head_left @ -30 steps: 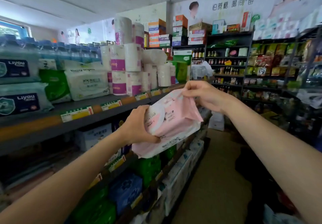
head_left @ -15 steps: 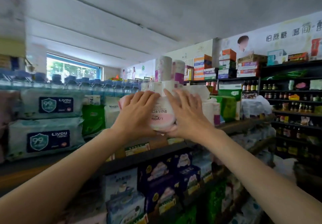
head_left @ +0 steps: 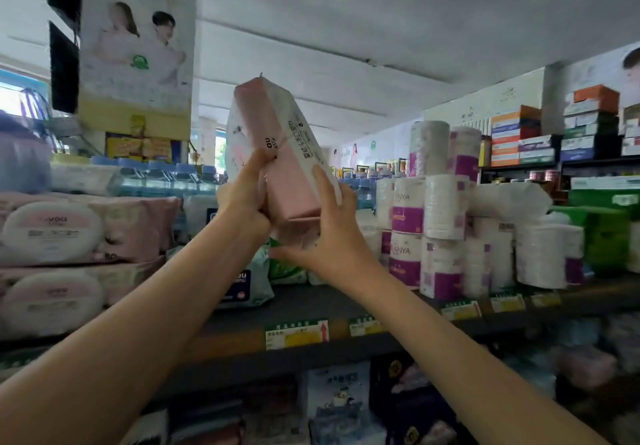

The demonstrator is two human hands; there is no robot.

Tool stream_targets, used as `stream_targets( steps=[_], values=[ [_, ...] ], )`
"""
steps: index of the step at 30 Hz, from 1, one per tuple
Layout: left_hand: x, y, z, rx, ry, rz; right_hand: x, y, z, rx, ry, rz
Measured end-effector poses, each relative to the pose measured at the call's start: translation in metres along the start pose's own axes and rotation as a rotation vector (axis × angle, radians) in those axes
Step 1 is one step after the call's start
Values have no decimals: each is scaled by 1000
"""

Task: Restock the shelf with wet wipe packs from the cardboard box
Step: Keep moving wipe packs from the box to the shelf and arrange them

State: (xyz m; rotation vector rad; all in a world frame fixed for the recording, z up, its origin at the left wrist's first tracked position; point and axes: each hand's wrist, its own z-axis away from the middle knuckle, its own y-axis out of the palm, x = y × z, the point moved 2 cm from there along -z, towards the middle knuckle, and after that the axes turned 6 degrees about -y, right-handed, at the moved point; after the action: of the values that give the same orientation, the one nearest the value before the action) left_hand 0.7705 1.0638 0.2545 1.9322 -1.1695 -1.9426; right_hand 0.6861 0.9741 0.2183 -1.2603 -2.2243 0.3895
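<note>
A pink wet wipe pack point(head_left: 277, 146) stands on end and tilted in the air above the dark shelf point(head_left: 311, 306). My left hand point(head_left: 244, 198) grips its left side, fingers curled round the edge. From the lower right, my right hand point(head_left: 329, 233) holds the pack's bottom and right face, with the thumb under it. Stacked at the left end of the shelf are more pink wet wipe packs point(head_left: 69, 236). The cardboard box is not in view.
Blue-and-white wipe packs point(head_left: 246, 285) and green packs point(head_left: 287, 268) lie on the shelf under my hands. Toilet paper rolls point(head_left: 446, 216) crowd the shelf at right. Water bottles point(head_left: 166, 177) stand behind. Lower shelves hold boxed goods point(head_left: 339, 399). Price tags point(head_left: 298, 333) line the shelf edge.
The pack has gone from lying flat under both palms to standing on end, lifted higher. The view swung left, bringing the pink stack into sight.
</note>
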Motion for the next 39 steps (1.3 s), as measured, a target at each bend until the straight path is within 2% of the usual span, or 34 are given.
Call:
stream_targets(
  steps=[4,7,12,15,19,22,25,27,29,31,34,36,39],
  values=[
    [-21,-32,7,-36,22,-98,10,28,-14,-186,48,-46],
    [-44,-53,15,14,70,-214,17,47,-23,-306,-50,-28],
    [-103,-89,28,-30,315,-293,22,56,-48,-368,-157,-180],
    [-131,-106,42,-90,322,-370,24,63,-53,-243,-157,-330],
    [-144,-140,51,-211,347,-708,28,84,-55,-15,-95,-619],
    [-153,-166,63,-157,111,-1075,21,94,-58,136,-33,-682],
    [-153,-188,68,-181,-152,-1368,16,114,-60,261,33,-659],
    [-144,-196,63,-211,-186,-1542,10,134,-56,332,62,-557],
    [-133,-193,60,-239,-120,-1754,5,147,-49,369,122,-535],
    [-123,-180,55,-137,-48,-1954,-2,152,-44,381,178,-571],
    [-106,-168,46,54,-97,-2029,-10,154,-43,399,187,-602],
    [-97,-171,39,101,-159,-2086,-12,156,-45,406,178,-611],
    [-96,-176,32,130,-149,-2106,-13,158,-46,398,176,-613]
  ],
)
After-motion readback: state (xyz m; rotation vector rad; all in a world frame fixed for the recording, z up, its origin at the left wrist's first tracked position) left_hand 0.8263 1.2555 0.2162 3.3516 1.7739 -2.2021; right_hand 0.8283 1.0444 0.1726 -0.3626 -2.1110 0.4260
